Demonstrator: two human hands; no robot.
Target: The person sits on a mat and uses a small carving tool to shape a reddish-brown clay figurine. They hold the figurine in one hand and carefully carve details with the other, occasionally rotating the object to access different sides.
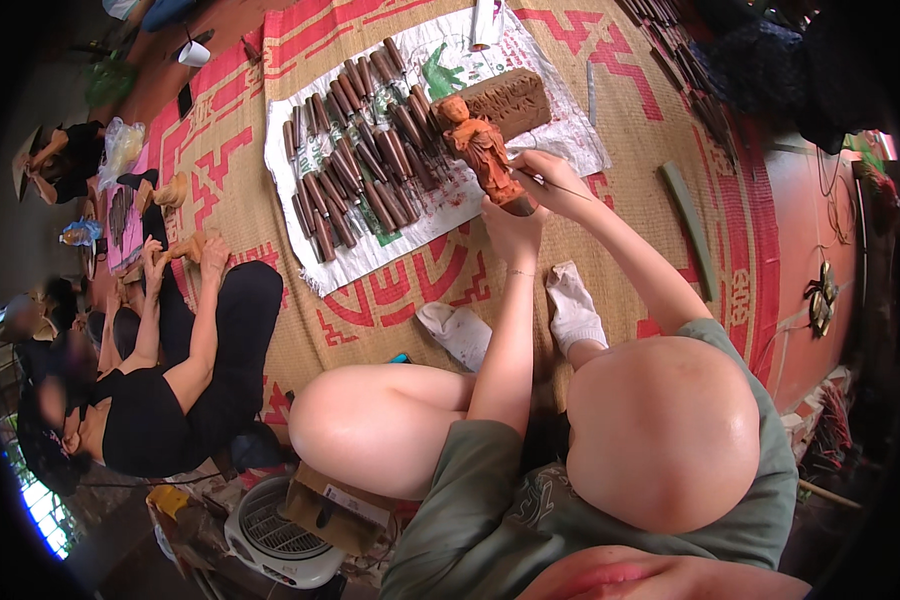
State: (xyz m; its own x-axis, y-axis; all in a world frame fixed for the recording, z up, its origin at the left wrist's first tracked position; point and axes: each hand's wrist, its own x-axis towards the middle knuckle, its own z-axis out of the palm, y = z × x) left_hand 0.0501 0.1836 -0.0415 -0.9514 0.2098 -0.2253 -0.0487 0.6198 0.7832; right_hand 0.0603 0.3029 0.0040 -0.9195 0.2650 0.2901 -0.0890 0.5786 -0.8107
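My left hand grips the base of a reddish-brown carved wooden figurine, which tilts with its head toward the upper left. Close by its lower side, my right hand pinches a thin, dark-shafted hand tool; its tip is too small to make out. Behind the figurine lies a brown block with a carved surface. Left of it, several carving tools with dark wooden handles lie in rows on a white woven sack.
A red-patterned straw mat covers the floor. To the right lie a greenish strip and a dark bundle. At left, a seated person in black holds a wooden carving. A fan and cardboard box stand lower left.
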